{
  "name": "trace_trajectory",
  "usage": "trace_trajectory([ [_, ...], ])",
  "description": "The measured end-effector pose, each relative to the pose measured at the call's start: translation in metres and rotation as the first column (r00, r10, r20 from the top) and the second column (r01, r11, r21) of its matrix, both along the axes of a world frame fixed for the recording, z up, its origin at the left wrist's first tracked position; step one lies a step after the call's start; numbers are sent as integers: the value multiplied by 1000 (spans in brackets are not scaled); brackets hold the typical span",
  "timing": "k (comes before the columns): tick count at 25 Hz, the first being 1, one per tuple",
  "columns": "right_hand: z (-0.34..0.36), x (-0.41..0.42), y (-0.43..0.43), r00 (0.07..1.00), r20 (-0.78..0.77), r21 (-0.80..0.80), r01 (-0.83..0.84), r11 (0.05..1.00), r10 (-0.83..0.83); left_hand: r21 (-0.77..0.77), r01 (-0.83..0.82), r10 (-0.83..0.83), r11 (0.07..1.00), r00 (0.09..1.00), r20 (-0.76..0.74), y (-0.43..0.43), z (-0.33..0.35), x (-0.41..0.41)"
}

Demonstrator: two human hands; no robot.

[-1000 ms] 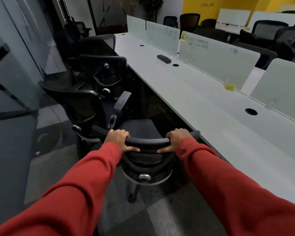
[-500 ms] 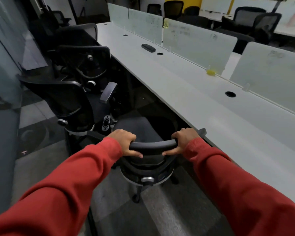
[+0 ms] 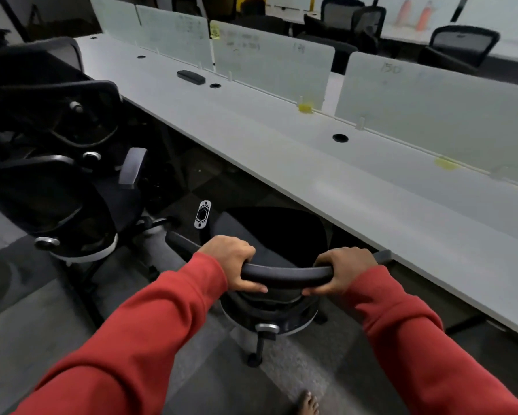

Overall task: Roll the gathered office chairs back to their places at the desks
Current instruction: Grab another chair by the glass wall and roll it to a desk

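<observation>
Left hand (image 3: 232, 262) and right hand (image 3: 343, 269) both grasping black chair backrest (image 3: 286, 272) lower centre, seat tucked under white desk (image 3: 311, 163), more chairs (image 3: 72, 187) left.

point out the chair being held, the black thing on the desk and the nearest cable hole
held chair (image 3: 286, 272): head view, middle of its backrest's top rail
black object (image 3: 191, 77): head view, middle of its top face
nearest cable hole (image 3: 340, 138): head view, its dark opening

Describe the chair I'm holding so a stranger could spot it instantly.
Find the long white desk with frosted dividers. At its near edge stands a black office chair. Unlike the chairs bunched to its left, its top rail is gripped by the left hand and right hand.
</observation>
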State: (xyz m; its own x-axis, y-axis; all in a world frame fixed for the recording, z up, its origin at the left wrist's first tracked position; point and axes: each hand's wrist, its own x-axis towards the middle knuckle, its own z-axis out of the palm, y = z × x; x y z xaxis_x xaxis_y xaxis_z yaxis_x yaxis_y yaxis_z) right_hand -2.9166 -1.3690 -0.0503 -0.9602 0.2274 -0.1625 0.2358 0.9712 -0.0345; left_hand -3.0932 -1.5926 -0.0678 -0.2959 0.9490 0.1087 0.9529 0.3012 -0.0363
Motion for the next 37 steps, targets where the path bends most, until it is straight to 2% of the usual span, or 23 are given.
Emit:
trace_trajectory([
  [4, -5, -16, -16, 991, -21, 5, -133, 991, 133, 65, 70, -69, 995, 998, -13, 34, 2, -11],
  [9, -8, -18, 14, 998, -21, 8, 61, 998, -61, 66, 149, -148, 987, 989, -12, 88, 3, -24],
  [15, -4, -24, 47, 984, -23, 21, 176, 984, -176, 19, 194, -195, 981, 980, 38, 143, 8, -37],
  [19, -5, -26, 55, 959, -54, 32, 279, 960, -277, -33, 263, -264, 964, 965, 0, 164, 11, -48],
  [23, -17, -41, 41, 915, -128, 54, 392, 919, -383, -64, 409, -410, 910, 912, -3, 166, 6, -79],
  [29, -20, -73, -8, 801, -229, 15, 571, 821, -553, -85, 591, -597, 802, 800, -62, 151, 5, -120],
  [37, -13, -115, -71, 725, -200, 80, 683, 726, -660, -132, 701, -713, 701, 694, -98, 123, 9, -164],
])
